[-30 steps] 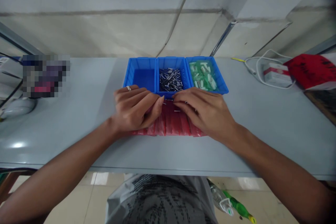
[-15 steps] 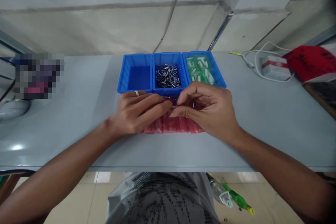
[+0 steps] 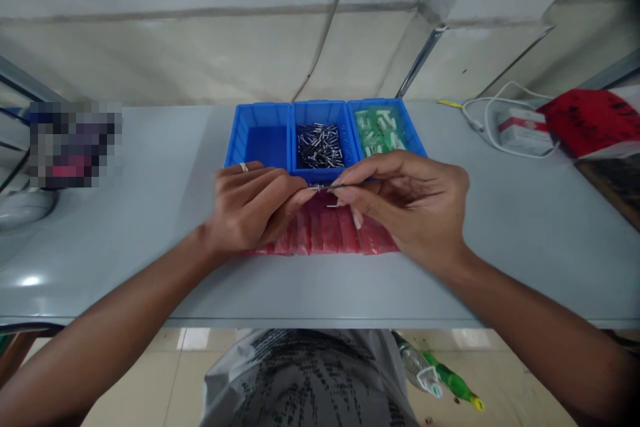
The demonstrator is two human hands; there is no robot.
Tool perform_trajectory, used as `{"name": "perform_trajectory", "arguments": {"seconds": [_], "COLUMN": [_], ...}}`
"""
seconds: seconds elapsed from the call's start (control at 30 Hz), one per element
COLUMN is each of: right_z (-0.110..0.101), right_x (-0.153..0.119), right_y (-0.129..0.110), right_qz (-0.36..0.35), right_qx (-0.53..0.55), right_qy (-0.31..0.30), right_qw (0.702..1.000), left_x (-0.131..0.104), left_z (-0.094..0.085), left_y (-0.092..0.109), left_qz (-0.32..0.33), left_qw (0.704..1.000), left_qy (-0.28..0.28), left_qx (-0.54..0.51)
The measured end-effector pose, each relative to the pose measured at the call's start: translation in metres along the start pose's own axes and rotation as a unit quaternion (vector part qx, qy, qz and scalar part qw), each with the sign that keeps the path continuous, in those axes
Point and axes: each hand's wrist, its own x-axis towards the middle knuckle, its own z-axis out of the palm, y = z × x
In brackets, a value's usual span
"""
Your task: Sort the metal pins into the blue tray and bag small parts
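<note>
Left hand [image 3: 250, 207] and right hand [image 3: 425, 200] now sit further apart, pin [image 3: 321, 187] showing between.
Pin: pinched by both hands' fingertips, above red packets [image 3: 330, 230]. Shirt [image 3: 310, 380]: print illegible. Middle bin [image 3: 320, 174]: loose metal pieces [image 3: 321, 147]. Right bin [image 3: 414, 133]: green bag [image 3: 383, 127], white pieces [image 3: 386, 119] inside.

The left hand [image 3: 255, 207] and right hand [image 3: 423, 203] have just drawn slightly apart.

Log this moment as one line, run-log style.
left hand: pinching small metal parts | right hand: likewise pinching | below hands: red plastic bags | beyond: blue bins
</note>
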Motion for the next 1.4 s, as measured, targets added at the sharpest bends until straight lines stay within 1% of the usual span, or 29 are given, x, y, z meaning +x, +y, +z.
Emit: {"name": "perform_trajectory", "arguments": {"seconds": [0.23, 0.33, 0.5, 0.6, 0.7, 0.87, 1.03, 1.2, 1.3, 1.4], "right_z": [-0.0009, -0.0008, 0.0001, 0.0001, -0.0005, -0.0001, -0.0002, -0.0008, -0.0008, -0.0012], "right_x": [-0.0004, -0.0006, -0.0019, -0.0021, -0.0021, -0.0023, -0.0018, -0.0028, -0.0025, -0.0017], "right_y": [-0.0002, 0.0006, 0.0011, 0.0006, 0.0002, -0.0008, -0.0014, -0.0011, -0.0003, 0.0003], "right_qz": [0.002, 0.001, -0.005, -0.004, -0.005, 0.005, -0.002, -0.006, -0.009, -0.012], "right_qx": [-0.016, -0.013, -0.012, -0.016, -0.004, -0.002, 0.004, 0.001, -0.004, 0.013], "right_qy": [0.016, 0.014, 0.011, 0.017, 0.014, -0.002, 0.014, 0.012, 0.023, 0.025], "right_qw": [1.0, 1.0, 1.0, 1.0, 1.0, 1.0, 1.0, 1.0, 1.0, 1.0], "left_x": [-0.0019, -0.0013, -0.0008, -0.0005, 0.0004, 0.0004, -0.0018, -0.0006, -0.0001, 0.0004], "left_z": [0.0012, 0.0019, 0.0009, 0.0007, 0.0007, 0.0, 0.0002, 0.0015, 0.0017, 0.0017], "left_y": [0.0011, 0.001, 0.0002, 0.0012, 0.0018, 0.0006, 0.0024, 0.0008, 0.0002, 0.0009], "left_qz": [-0.03, -0.023, -0.009, -0.015, -0.028, 0.007, -0.037, 0.004, -0.008, -0.023], "left_qw": [0.999, 0.999, 0.999, 0.999, 0.999, 0.999, 0.999, 0.999, 0.999, 0.999], "left_qy": [0.02, 0.037, 0.017, 0.024, 0.031, 0.023, 0.023, 0.02, 0.023, 0.034], "left_qx": [-0.026, -0.017, -0.026, -0.037, -0.023, -0.022, -0.015, -0.029, -0.044, -0.034]}}
